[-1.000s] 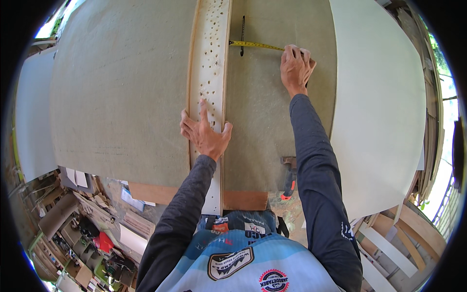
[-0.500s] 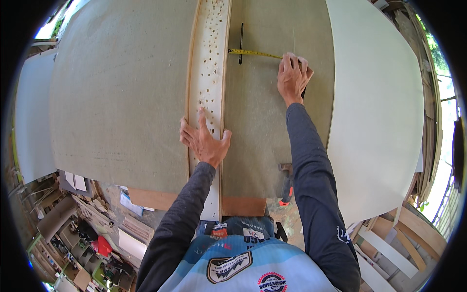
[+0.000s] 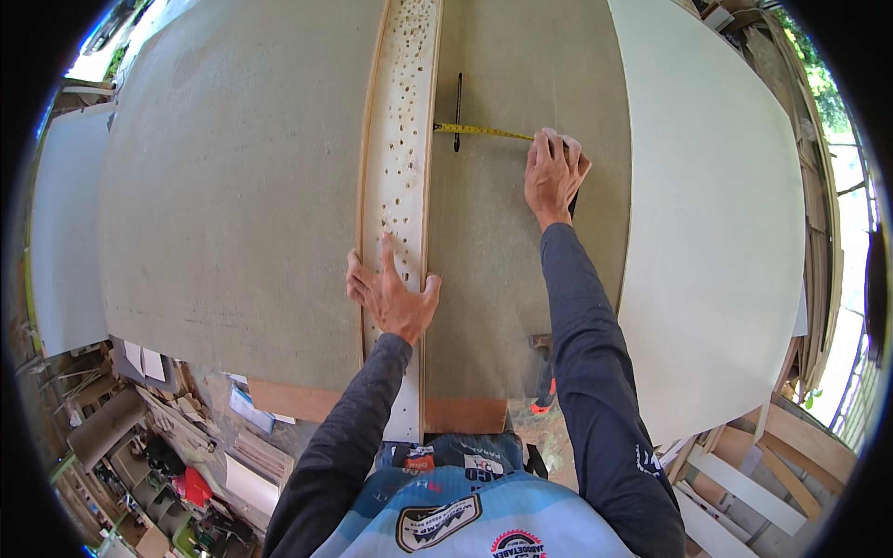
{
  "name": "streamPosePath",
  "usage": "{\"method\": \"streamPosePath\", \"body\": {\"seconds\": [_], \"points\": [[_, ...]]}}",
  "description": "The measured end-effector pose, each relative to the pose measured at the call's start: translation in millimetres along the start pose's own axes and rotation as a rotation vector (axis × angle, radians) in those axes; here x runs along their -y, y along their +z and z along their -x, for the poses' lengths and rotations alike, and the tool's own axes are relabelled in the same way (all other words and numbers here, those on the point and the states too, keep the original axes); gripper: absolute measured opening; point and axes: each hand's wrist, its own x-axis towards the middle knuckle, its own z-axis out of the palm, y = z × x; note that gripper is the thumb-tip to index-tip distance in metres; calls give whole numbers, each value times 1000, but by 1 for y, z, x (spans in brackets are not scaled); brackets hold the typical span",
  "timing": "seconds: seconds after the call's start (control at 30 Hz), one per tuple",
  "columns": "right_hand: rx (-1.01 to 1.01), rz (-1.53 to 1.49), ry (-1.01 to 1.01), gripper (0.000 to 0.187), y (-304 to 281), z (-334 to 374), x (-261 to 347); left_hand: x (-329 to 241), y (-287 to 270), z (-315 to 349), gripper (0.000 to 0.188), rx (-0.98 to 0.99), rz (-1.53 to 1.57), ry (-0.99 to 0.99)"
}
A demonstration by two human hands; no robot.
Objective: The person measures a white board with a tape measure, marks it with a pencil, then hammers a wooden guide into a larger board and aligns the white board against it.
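A long pale board point(image 3: 393, 177) with raised wooden edges and many small holes lies lengthwise on a greenish-brown sheet point(image 3: 233, 186). My left hand point(image 3: 398, 296) straddles this board, thumb on its right edge, other fingers at its left edge, index finger stretched along the holes. Out to the right, my right hand point(image 3: 556, 179) is closed around a tape measure, whose case is mostly hidden under the palm. Its yellow blade point(image 3: 488, 133) runs left to the board's right edge. Crossing beneath the blade is a thin black pencil-like stick point(image 3: 458, 110).
A hammer point(image 3: 542, 367) with a dark and red handle lies near my right forearm. White sheets flank the brown one, at right point(image 3: 712, 205) and far left point(image 3: 70, 232). Wood offcuts point(image 3: 744, 474) are piled at lower right, with clutter and a red item point(image 3: 193, 488) at lower left.
The whole view has shifted, so hands, board and tape sit slightly lower in the picture. Both hands keep their places on the board and the tape measure.
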Motion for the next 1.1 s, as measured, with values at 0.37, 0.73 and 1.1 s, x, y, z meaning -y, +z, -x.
{"method": "streamPosePath", "body": {"seconds": [0.37, 0.73, 1.1], "points": [[-6, -21, -16, 17, -2, -7, 3, 2, -1, -3, 91, -2, -9, 1], [-13, -16, 0, 17, -9, -4, 5, -3, -9, 0, 89, 13, 34, -21], [-1, -30, -4, 18, -9, -7, 6, 0, -7, -2, 92, 7, 53, -8]]}}
